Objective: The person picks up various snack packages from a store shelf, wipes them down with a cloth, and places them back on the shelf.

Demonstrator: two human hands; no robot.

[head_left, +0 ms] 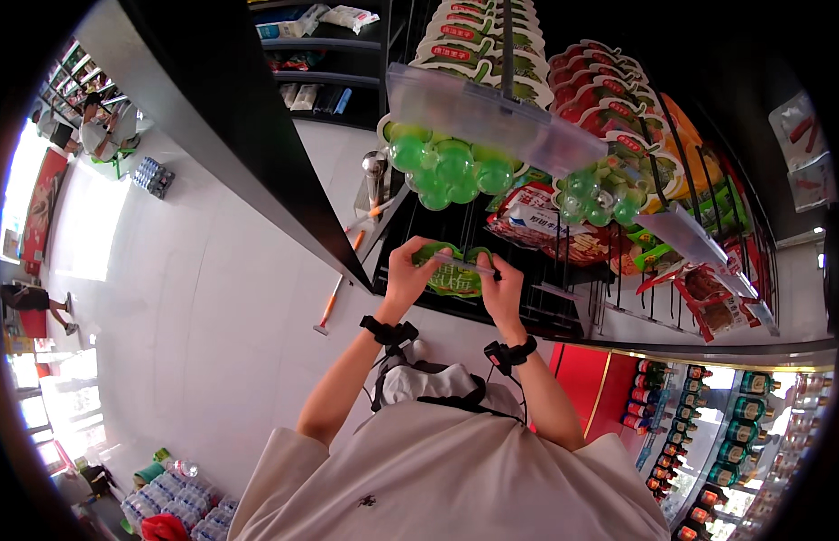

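In front of my chest, my left hand [412,275] and my right hand [503,290] pinch the two sides of a green snack bag [455,282] by its upper part. A thin clear strip [464,263] crosses the top of the bag between my fingers; whether it belongs to the bag or to a rack hook I cannot tell. Beyond my hands hang bubble-shaped green packs [448,169] behind a clear plastic label holder [491,117]. To the right of them are red snack bags [563,225] on the rack.
A dark shelf post [248,126] slants down at my left. Wire hooks [658,307] stick out at right, with a red packet [712,302]. Bottles [748,410] stand on shelves at lower right. Bottled-water packs [171,500] lie on the floor, and people [99,135] are far left.
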